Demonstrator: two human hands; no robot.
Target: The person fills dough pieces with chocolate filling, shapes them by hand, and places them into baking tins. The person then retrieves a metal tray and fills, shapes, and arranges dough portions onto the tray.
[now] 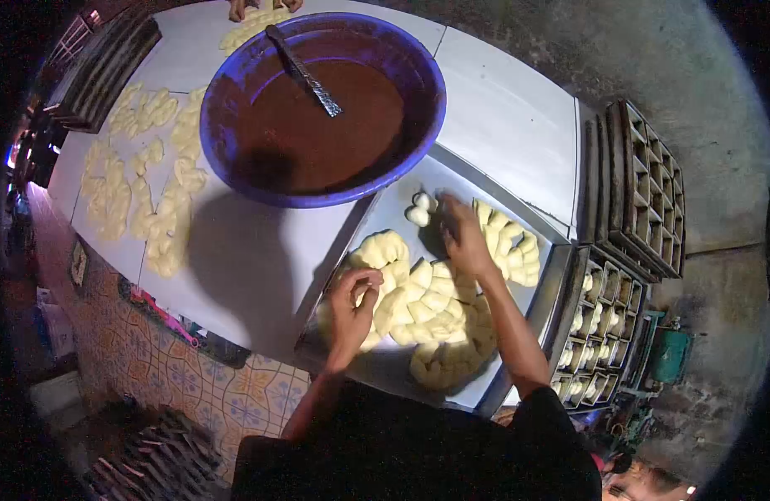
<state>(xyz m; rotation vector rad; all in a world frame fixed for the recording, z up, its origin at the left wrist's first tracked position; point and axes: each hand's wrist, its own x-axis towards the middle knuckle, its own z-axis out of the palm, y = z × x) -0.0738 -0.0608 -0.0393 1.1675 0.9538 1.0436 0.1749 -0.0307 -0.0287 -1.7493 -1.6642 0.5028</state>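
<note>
A metal tray (pixel 386 215) in front of me holds many pale dough pieces (pixel 427 301), lying in rows and clusters. My left hand (pixel 356 307) is over the tray's left part, beside the dough, fingers curled together; what they hold, if anything, is hidden. Farther up the tray, my right hand (pixel 462 230) reaches down between a small group of dough balls (pixel 419 210) and the dough row at the right (pixel 510 242). Its fingertips are in shadow, so their grip cannot be made out.
Beyond the tray stands a purple basin (pixel 318 199) of brown filling with a spatula (pixel 306 71). More dough (pixel 164 225) lies on the white table at left. Another person's hands (pixel 264 7) are at the top. Divided metal moulds (pixel 652 188) stand at right, some (pixel 594 326) holding dough.
</note>
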